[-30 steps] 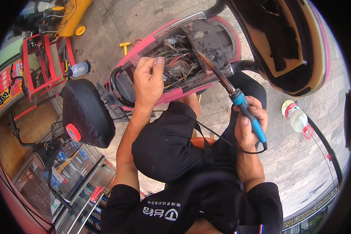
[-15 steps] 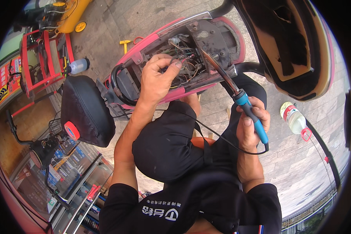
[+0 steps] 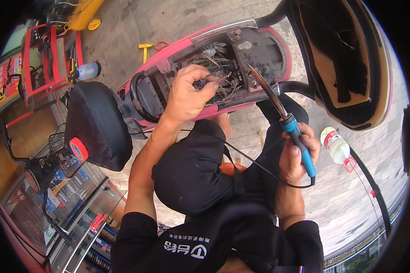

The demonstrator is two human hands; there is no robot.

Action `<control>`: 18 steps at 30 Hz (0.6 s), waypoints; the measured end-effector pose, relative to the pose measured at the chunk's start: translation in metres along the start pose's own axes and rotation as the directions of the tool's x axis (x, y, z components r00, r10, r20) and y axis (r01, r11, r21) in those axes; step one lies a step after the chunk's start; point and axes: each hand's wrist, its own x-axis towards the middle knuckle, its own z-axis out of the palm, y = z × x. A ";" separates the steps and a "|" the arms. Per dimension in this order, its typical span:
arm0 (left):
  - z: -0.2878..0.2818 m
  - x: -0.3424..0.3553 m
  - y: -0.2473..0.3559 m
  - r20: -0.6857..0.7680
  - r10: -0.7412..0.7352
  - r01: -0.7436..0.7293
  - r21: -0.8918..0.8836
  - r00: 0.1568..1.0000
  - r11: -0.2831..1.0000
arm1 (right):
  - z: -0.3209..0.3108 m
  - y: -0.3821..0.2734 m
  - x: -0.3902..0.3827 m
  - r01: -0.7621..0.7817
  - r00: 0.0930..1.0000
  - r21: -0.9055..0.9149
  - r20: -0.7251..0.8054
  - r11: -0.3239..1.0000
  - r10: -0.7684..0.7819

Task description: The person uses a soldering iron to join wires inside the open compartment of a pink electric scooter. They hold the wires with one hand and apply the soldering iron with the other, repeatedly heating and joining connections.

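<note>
My left hand [image 3: 190, 93] reaches into the open body of a pink scooter [image 3: 212, 109]. Its thumb and fingers are pinched on a thin wire, largely hidden by the fingertips. More loose wires [image 3: 223, 68] lie tangled in the compartment beside it. In my right hand [image 3: 297, 152] is a soldering iron [image 3: 298, 136] with a blue handle, gripped with the fingers wrapped round it. The iron's long metal tip slants up and left over the dark rear part of the scooter frame, apart from the wires. Its black cord [image 3: 255, 161] loops across my lap toward the left.
A black seat with a roll of red tape [image 3: 79, 149] on it is at left. The raised scooter seat [image 3: 373, 91] fills the upper right. A bottle of liquid [image 3: 336, 145] stands at right. Beyond the scooter lies a yellow hammer [image 3: 145, 52]; a red metal frame [image 3: 52, 63] is farther left.
The soldering iron has shifted a little right and nearer to me, its tip farther from the wires. My left hand keeps its pinch in nearly the same place.
</note>
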 end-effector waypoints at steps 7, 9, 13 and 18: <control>-0.005 0.001 -0.003 0.052 0.069 -0.072 0.063 0.996 0.995 | 0.002 -0.003 0.000 -0.018 1.000 -0.034 -0.004 0.999 0.018; -0.008 0.002 -0.001 0.060 0.088 -0.094 0.100 0.994 0.991 | 0.004 -0.004 0.002 -0.009 1.000 -0.039 -0.006 0.999 0.009; -0.009 0.005 0.001 0.066 0.117 -0.126 0.161 0.991 0.979 | 0.004 -0.005 0.006 -0.012 1.000 -0.063 0.015 0.998 0.013; -0.010 0.005 0.002 0.050 0.107 -0.115 0.186 0.993 0.976 | 0.005 -0.006 0.008 -0.024 0.998 -0.087 0.057 0.996 0.029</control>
